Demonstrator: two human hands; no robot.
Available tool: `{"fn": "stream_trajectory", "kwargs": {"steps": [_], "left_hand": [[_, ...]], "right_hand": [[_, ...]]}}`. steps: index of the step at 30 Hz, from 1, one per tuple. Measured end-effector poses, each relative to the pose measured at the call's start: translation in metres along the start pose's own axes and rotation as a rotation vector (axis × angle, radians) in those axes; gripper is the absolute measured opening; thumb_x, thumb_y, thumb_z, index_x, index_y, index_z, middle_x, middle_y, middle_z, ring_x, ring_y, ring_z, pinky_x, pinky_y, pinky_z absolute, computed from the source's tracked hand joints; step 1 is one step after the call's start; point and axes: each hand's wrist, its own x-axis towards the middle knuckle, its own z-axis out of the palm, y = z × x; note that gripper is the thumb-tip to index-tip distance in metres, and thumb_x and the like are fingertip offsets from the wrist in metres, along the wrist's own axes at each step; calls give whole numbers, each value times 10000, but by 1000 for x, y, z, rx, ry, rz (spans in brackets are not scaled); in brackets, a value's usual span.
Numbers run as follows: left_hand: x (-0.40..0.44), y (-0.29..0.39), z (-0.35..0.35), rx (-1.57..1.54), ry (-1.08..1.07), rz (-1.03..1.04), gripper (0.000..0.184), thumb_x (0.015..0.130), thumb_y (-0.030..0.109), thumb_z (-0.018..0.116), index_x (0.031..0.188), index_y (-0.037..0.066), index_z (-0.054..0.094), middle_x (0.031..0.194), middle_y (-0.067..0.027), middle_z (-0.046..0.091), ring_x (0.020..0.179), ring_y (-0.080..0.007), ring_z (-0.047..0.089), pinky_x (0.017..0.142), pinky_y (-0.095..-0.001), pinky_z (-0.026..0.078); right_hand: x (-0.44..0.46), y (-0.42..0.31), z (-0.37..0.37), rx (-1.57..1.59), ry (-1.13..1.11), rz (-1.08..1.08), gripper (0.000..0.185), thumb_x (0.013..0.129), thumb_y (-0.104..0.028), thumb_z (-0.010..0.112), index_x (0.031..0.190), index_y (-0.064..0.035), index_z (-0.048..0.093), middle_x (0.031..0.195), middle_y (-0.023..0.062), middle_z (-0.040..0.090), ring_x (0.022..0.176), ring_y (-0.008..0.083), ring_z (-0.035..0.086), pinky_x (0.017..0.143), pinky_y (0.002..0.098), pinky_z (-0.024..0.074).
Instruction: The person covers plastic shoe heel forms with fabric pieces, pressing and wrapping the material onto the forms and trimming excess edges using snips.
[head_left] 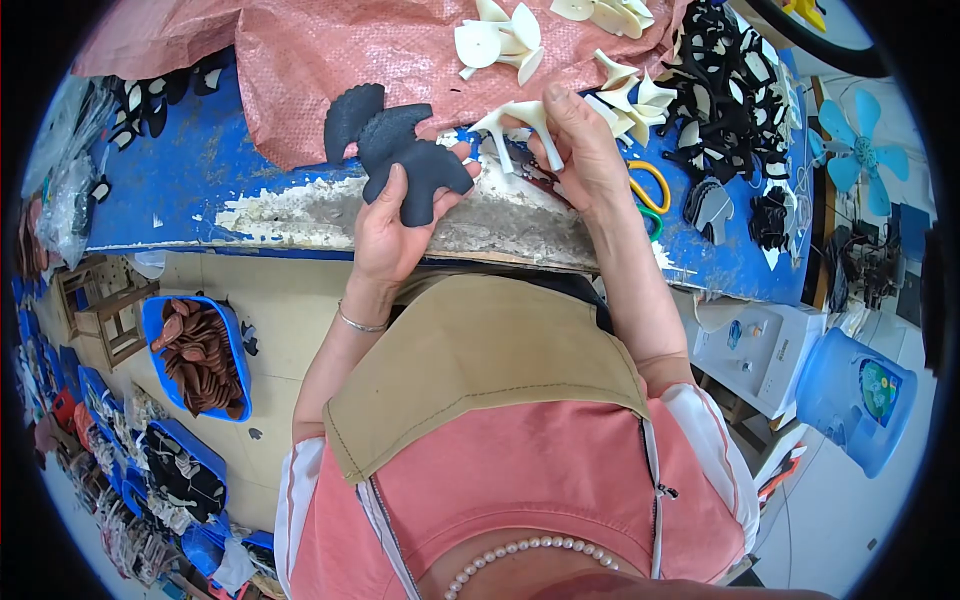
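My left hand (pixel 389 228) grips a dark grey-black cut-out piece (pixel 428 172), thumb on top and fingers beneath. Another dark piece with a scalloped edge (pixel 352 112) lies just beyond it, and part of a further one overlaps behind the held piece. In my right hand (pixel 588 150) are cream shoe heels (pixel 538 118), flared at the top with thin stems pointing down; thumb and fingers pinch them. More cream heels (pixel 497 42) rest on a pink woven sheet (pixel 300 90) at the far side. A further cluster of heels (pixel 640 100) sits beside my right hand.
Yellow-handled scissors (pixel 652 185) lie right of my right wrist. A heap of black-and-white pieces (pixel 725 90) covers the table's right side. Stacked grey pieces (pixel 708 210) sit near the blue table's edge (pixel 770 280). A blue bin (pixel 240 350) with brown pieces stands on the floor left.
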Motion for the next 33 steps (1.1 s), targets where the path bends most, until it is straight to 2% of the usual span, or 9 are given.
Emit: {"fn": "stream_trajectory", "kwargs": {"steps": [4, 8, 9, 13, 14, 18, 24, 28, 33], "left_hand": [[0, -2, 2, -29, -2, -9, 454, 1012, 242, 333, 1384, -12, 277, 1325, -311, 405, 1202, -412, 474, 1024, -466, 404], [1, -1, 2, -30, -28, -7, 458, 1011, 243, 339, 1389, -7, 275, 1325, -293, 413, 1212, -399, 471, 1024, -458, 404], [0, -1, 2, -30, -24, -6, 458, 1011, 243, 339, 1389, -7, 275, 1325, -293, 413, 1212, -399, 471, 1024, -458, 404], [0, 0, 7, 4, 4, -2, 461, 1011, 254, 342, 1393, 5, 276, 1341, -247, 421, 1226, -361, 464, 1032, -448, 395], [-1, 1, 9, 9, 10, 0, 461, 1011, 256, 342, 1394, 7, 277, 1343, -241, 422, 1229, -355, 463, 1033, -447, 393], [-4, 1, 17, -85, 66, 41, 458, 1012, 257, 346, 1399, 23, 277, 1353, -188, 434, 1245, -310, 449, 1054, -437, 366], [-6, 3, 30, -169, 17, 83, 444, 1013, 243, 346, 1402, 34, 294, 1375, -123, 433, 1256, -236, 439, 1080, -400, 332], [-8, 1, 30, -106, 74, 82, 428, 1014, 229, 342, 1392, 30, 325, 1389, -89, 430, 1262, -193, 434, 1089, -366, 320], [-12, 2, 33, -58, 58, 89, 424, 1016, 232, 334, 1387, 29, 342, 1395, -67, 432, 1265, -172, 429, 1085, -349, 325]], "right_hand": [[-8, 1, 2, 213, -43, 60, 424, 947, -426, 503, 952, -5, 554, 781, 155, 654, 453, 102, 445, 409, 206, 352], [-5, 2, -6, 510, -122, 94, 254, 916, -219, 591, 1031, 5, 559, 916, 172, 658, 529, 120, 508, 494, 207, 414], [-6, 3, -4, 510, -124, 99, 254, 916, -219, 591, 1031, 5, 559, 916, 172, 658, 529, 120, 508, 494, 207, 414], [-20, 3, 8, 259, -193, -106, 263, 838, -54, 660, 1078, 11, 574, 1028, 156, 635, 712, 146, 583, 669, 230, 480], [-24, 3, 13, 260, -195, -101, 263, 838, -54, 660, 1078, 11, 574, 1028, 156, 635, 712, 146, 583, 669, 230, 480], [-43, 8, 38, 189, -134, -144, 289, 801, 11, 670, 1080, 0, 596, 1053, 117, 622, 897, 167, 590, 845, 272, 476], [-46, 14, 52, 12, -116, -370, 292, 775, 35, 679, 1058, -20, 629, 1131, 107, 595, 885, 154, 583, 776, 240, 482], [-42, 29, 62, -246, 14, -703, 250, 745, 22, 703, 980, -57, 670, 1106, 83, 598, 946, 179, 574, 811, 267, 474], [-40, 39, 64, -295, 55, -767, 253, 731, 18, 708, 966, -71, 675, 1073, 84, 595, 968, 205, 574, 827, 291, 471]]}}
